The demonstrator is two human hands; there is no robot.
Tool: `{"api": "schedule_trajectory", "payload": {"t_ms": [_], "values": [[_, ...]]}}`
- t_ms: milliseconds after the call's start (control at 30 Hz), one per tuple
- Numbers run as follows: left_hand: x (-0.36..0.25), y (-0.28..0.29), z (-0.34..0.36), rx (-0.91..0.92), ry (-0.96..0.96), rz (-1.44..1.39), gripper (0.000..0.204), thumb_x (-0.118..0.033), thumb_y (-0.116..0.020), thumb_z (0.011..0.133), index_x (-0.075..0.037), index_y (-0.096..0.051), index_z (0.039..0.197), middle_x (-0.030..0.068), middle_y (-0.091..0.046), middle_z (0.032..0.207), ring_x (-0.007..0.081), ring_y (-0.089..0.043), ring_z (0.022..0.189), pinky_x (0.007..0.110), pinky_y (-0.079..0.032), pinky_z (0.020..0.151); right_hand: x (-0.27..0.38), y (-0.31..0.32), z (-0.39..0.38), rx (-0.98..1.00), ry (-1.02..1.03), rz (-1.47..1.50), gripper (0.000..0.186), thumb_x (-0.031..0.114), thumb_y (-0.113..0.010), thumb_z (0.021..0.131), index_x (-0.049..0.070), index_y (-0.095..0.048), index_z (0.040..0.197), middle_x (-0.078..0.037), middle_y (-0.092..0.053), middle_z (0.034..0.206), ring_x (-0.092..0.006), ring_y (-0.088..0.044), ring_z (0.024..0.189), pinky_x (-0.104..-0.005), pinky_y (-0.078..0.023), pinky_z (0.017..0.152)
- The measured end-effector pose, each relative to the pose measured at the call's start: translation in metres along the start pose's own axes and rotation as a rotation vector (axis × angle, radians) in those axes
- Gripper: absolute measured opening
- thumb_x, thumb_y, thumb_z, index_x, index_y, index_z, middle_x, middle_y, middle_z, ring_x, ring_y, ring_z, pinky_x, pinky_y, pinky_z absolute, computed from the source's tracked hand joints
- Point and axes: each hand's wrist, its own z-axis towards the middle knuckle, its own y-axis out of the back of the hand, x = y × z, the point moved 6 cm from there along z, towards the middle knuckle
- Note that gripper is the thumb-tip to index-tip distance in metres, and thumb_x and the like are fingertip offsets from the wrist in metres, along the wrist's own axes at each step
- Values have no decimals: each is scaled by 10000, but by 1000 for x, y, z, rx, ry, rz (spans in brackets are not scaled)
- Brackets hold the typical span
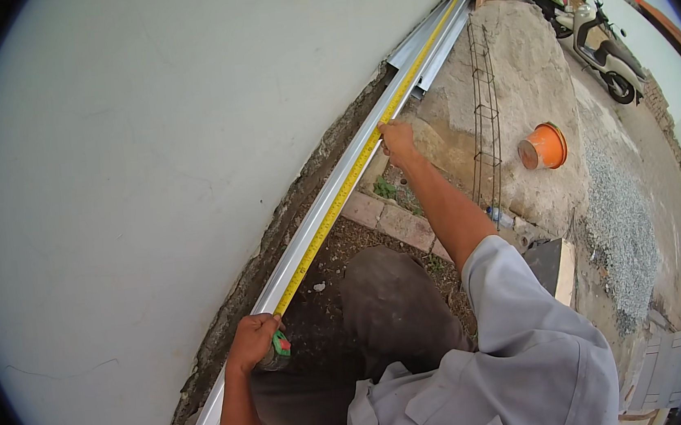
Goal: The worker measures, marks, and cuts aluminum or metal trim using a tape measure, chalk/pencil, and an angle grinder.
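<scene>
A long silver metal profile (318, 215) lies diagonally along the white wall, with a yellow tape blade (335, 202) stretched along it toward its far end. My left hand (254, 339) is closed round the tape measure's case (281, 343), green and red where it shows, against the near part of the profile. My right hand (398, 141), farther up, grips the profile at the tape, fingers curled over its edge. More metal lengths (440, 59) lie under the far end, beside the wall.
An orange bucket (546, 146) and a wire rebar cage (484, 117) sit on rough ground to the right, near a gravel pile (616, 227). Bricks (395, 224) edge the soil by my knee. Two scooters (613, 63) stand at the back right. A plastic bottle (498, 218) lies near my right arm.
</scene>
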Motion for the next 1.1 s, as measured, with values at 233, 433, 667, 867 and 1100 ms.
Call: {"api": "schedule_trajectory", "payload": {"t_ms": [233,433,667,867,1100], "values": [[1,-1,7,5,30,11,329,-233,-583,973,19,-736,828,55,-691,734,122,-613,713,307,-502,712,6,4,6,-20,21,-16,165,115,-681,945,-45,-657,910,-50,-526,592,-149,-435,405,-338,-310,371],[-4,-4,8,-9,-21,-43,319,-217,-597,968,36,-730,826,50,-667,676,114,-594,664,306,-493,673,7,6,9,-24,25,-4,167,112,-684,939,-54,-668,927,-60,-548,601,-152,-439,398,-337,-316,364],[-8,-3,7,-16,-21,-19,314,-208,-590,963,39,-727,827,58,-680,688,122,-603,669,303,-499,686,13,8,3,15,40,-10,176,106,-680,935,-69,-676,914,-94,-597,632,-152,-424,383,-334,-298,351],[3,10,7,-62,19,40,359,-265,-596,974,24,-729,807,36,-641,682,123,-566,681,329,-476,679,21,10,-34,75,45,-376,179,152,-677,938,-22,-659,972,-85,-638,728,-112,-477,515,-292,-372,440],[17,22,20,-141,57,207,399,-301,-593,980,45,-706,815,123,-680,686,184,-647,667,339,-503,695,5,41,-75,251,66,-392,327,114,-594,975,-13,-677,1265,-32,-644,733,-111,-524,615,-280,-425,572]]}}
